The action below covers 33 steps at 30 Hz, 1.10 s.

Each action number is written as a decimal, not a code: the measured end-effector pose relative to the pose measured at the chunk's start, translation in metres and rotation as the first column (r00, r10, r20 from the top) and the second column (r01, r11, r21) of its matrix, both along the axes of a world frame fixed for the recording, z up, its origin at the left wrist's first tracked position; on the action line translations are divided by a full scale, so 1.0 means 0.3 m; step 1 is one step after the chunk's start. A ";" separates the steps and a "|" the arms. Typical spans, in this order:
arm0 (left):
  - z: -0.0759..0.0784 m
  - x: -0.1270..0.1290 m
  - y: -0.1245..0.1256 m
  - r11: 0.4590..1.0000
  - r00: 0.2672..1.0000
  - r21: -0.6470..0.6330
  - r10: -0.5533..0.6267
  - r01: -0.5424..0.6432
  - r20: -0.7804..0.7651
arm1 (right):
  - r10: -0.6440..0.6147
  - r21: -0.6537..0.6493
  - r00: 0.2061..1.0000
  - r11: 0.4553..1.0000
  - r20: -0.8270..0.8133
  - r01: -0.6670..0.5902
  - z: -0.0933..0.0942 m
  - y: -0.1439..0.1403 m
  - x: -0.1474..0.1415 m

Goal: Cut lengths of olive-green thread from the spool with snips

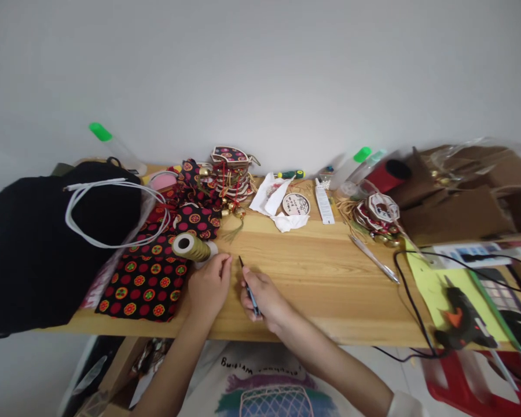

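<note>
My right hand (263, 298) rests on the wooden table (312, 272) and grips a thin dark tool (248, 286) that points up and away from me. My left hand (209, 285) lies beside it with fingers curled, its fingertips pinched together on the tabletop; whether it holds something small I cannot tell. A spool of gold thread (191, 247) lies on its side just beyond my left hand. To the left of that hand lies dark cloth with red and green circles (145, 278).
A black bag with white cord (47, 243) fills the left end. Patterned ornaments with bells (228, 174) are stacked at the back, more (380, 214) to the right. Tweezers (375, 259), a glue tube (324, 202) and a glue gun (462, 315) with black cable lie right. Cardboard boxes (464, 202) stand far right.
</note>
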<state>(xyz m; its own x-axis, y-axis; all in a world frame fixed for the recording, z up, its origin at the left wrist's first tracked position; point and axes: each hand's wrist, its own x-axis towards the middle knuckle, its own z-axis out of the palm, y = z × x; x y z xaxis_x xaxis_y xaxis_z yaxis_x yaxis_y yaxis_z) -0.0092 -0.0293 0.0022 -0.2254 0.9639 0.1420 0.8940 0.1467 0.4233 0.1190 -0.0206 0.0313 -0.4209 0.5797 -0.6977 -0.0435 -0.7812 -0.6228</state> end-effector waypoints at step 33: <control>0.073 0.080 -0.093 0.999 0.873 0.043 -0.039 0.021 0.486 | -0.277 0.418 0.945 0.848 -0.174 0.326 -0.020 -0.080 0.212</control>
